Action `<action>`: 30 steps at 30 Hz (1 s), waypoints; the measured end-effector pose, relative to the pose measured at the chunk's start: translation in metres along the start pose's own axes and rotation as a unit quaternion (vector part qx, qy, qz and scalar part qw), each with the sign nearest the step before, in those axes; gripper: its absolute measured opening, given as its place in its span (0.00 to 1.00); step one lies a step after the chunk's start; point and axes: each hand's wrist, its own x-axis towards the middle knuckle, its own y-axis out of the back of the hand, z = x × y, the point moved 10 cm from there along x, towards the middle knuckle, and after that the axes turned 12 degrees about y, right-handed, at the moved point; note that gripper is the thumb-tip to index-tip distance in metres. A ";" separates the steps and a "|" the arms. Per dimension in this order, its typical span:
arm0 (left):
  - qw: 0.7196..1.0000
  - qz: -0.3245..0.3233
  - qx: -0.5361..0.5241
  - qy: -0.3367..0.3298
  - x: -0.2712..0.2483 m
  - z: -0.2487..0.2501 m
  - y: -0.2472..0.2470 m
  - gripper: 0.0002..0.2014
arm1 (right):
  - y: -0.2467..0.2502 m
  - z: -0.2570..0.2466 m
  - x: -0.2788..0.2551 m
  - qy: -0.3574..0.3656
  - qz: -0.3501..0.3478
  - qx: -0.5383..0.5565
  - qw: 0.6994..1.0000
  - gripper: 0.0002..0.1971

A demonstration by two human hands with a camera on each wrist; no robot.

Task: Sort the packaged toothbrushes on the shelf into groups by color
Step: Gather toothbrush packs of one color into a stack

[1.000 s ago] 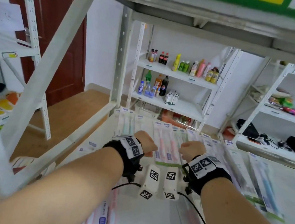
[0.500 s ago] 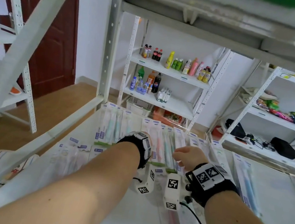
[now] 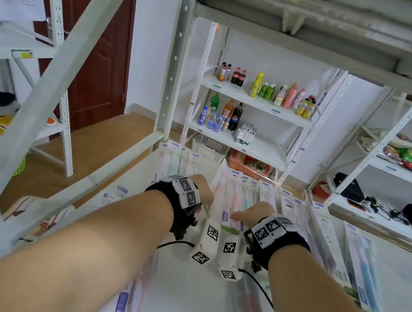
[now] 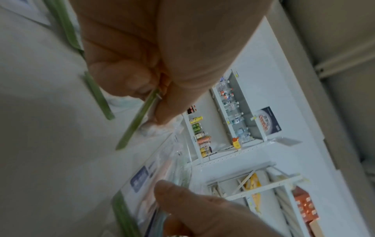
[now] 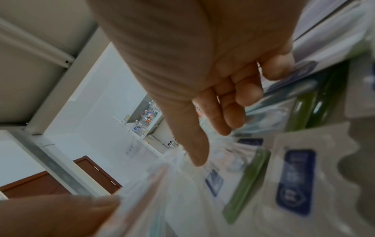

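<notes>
L hand [image 3: 201, 189] pinches the green-edged near end of a flat clear-plastic pink toothbrush pack [image 3: 218, 184], thumb + curled fingers [image 4: 121, 80] closed on the strip, pack tilted up off the white metal shelf [image 3: 179, 297] approx mid-row, w/ more packs lying flat to its right and left. R hand [image 3: 255, 213] sits just right of it, fingers loosely bent over the neighbouring blue-label packs [image 5: 294, 181], thumb low beside a clear film edge; can't tell if it actually grips anything. Judging by looks: packs light, thin, bendy, film prob slippery, so best taken at the stiffer card end, not mid-blister
</notes>
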 end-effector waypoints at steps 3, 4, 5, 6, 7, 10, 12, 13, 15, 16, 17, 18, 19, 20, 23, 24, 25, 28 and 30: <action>0.997 -0.016 -0.075 0.019 -0.015 -0.014 0.016 0.08 | -0.002 -0.009 0.000 0.001 0.002 -0.009 1.000 0.24; 0.996 -0.014 -0.085 0.023 -0.019 -0.019 0.020 0.07 | -0.004 -0.012 -0.001 0.003 -0.001 -0.015 1.000 0.24; 0.996 -0.008 -0.088 0.021 -0.022 -0.024 0.025 0.07 | -0.006 -0.014 -0.003 0.004 -0.004 -0.020 1.000 0.23; 0.995 -0.003 -0.101 0.017 -0.026 -0.028 0.030 0.07 | -0.006 -0.016 -0.005 0.011 -0.007 -0.042 0.999 0.21; 0.992 0.003 -0.123 0.016 -0.028 -0.032 0.035 0.06 | -0.006 -0.018 -0.008 0.022 -0.004 -0.065 0.998 0.19; 0.979 0.001 -0.200 0.028 -0.032 -0.053 0.043 0.03 | -0.006 -0.023 -0.014 0.037 0.008 -0.067 0.997 0.20; 0.965 -0.007 -0.259 0.034 -0.031 -0.065 0.045 0.03 | -0.006 -0.023 -0.018 0.020 0.016 -0.013 1.000 0.24; 0.960 -0.003 -0.279 0.035 -0.031 -0.070 0.048 0.04 | -0.007 -0.025 -0.019 0.013 0.012 -0.010 1.000 0.24; 0.947 0.010 -0.318 0.048 -0.031 -0.083 0.051 0.07 | -0.008 -0.027 -0.021 0.010 0.002 -0.006 1.000 0.25; 0.941 0.011 -0.335 0.053 -0.031 -0.090 0.051 0.07 | -0.009 -0.028 -0.023 0.007 -0.003 -0.001 1.000 0.25; 0.936 0.011 -0.347 0.057 -0.032 -0.096 0.051 0.07 | -0.010 -0.029 -0.025 0.004 -0.004 0.001 1.000 0.25; 0.933 0.011 -0.354 0.063 -0.033 -0.102 0.050 0.07 | -0.011 -0.029 -0.025 0.006 -0.002 0.002 1.000 0.25; 0.930 0.010 -0.361 0.066 -0.034 -0.107 0.050 0.07 | -0.011 -0.029 -0.024 0.007 0.000 0.002 1.000 0.25; 0.927 0.008 -0.368 0.069 -0.035 -0.110 0.049 0.07 | -0.013 -0.030 -0.027 0.005 -0.001 0.002 1.000 0.25; 0.918 0.002 -0.390 0.066 -0.040 -0.115 0.047 0.10 | -0.014 -0.034 -0.028 0.019 0.001 -0.016 1.000 0.24; 0.914 -0.003 -0.401 0.063 -0.041 -0.115 0.046 0.11 | -0.015 -0.037 -0.034 0.019 -0.008 -0.029 0.999 0.23; 0.909 -0.009 -0.413 0.061 -0.042 -0.116 0.045 0.11 | -0.013 -0.040 -0.037 0.030 -0.001 -0.048 0.998 0.18; 0.904 -0.016 -0.423 0.061 -0.046 -0.120 0.042 0.10 | -0.005 -0.049 -0.050 0.055 0.048 -0.070 0.995 0.15; 0.903 -0.013 -0.424 0.060 -0.048 -0.124 0.042 0.09 | -0.003 -0.051 -0.059 0.063 0.058 -0.107 0.991 0.22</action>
